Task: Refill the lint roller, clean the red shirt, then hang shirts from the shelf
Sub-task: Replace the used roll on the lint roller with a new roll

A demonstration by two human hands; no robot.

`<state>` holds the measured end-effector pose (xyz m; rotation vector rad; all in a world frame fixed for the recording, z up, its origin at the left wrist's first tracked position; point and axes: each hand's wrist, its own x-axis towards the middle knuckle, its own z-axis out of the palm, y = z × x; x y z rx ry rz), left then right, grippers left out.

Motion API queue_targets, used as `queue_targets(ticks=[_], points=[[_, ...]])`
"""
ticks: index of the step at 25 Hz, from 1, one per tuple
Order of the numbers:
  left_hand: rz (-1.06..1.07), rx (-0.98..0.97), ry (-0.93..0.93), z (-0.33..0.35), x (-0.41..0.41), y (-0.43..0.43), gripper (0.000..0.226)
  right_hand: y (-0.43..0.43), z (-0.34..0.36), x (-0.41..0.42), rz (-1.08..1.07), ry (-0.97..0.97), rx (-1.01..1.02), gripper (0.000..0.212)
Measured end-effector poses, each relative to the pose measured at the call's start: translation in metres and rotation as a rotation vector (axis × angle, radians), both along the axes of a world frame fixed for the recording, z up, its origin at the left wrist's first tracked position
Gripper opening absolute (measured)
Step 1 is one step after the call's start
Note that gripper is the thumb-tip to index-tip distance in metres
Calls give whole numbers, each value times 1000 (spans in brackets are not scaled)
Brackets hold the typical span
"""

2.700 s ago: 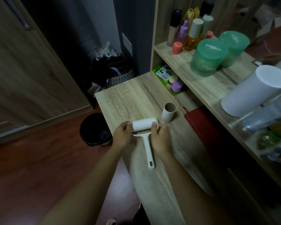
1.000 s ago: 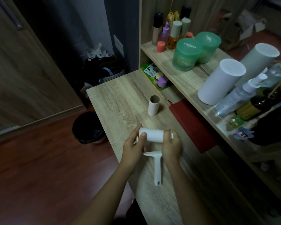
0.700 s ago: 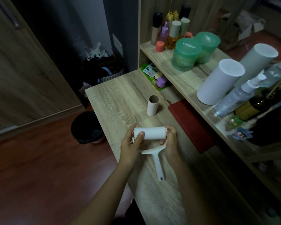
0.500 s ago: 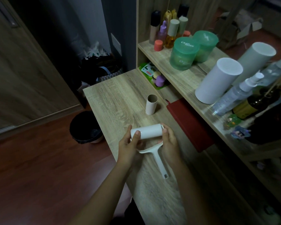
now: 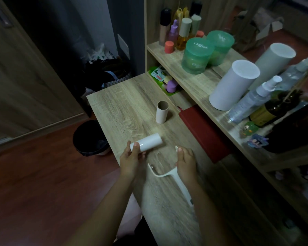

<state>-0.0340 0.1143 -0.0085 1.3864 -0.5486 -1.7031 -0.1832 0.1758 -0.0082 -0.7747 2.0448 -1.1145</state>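
My left hand grips the near end of a white refill roll, held just above the wooden table. The roll is separate from the white lint roller frame. My right hand grips the right arm of that frame, whose handle points toward me. An empty cardboard core stands upright further back. A folded red shirt lies under the shelf at the right.
A black waste bin stands on the floor left of the table. The shelf on the right carries green jars, bottles, a white cylinder and a spray bottle. Bags are piled behind the table's far end.
The roll sat between the frame's arms before. Now my hands have drawn apart, the left holding the roll alone and the right holding the bare frame.
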Motion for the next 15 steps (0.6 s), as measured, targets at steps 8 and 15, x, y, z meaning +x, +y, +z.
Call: queue_targets(ticks=[8,15], points=[[-36,-45,-52,-1,-1,1,52,14,-15,5,52,309,141,36],[-113,-77,-44,11,-4,2,51,-4,28,-8,118,175,-69,37]])
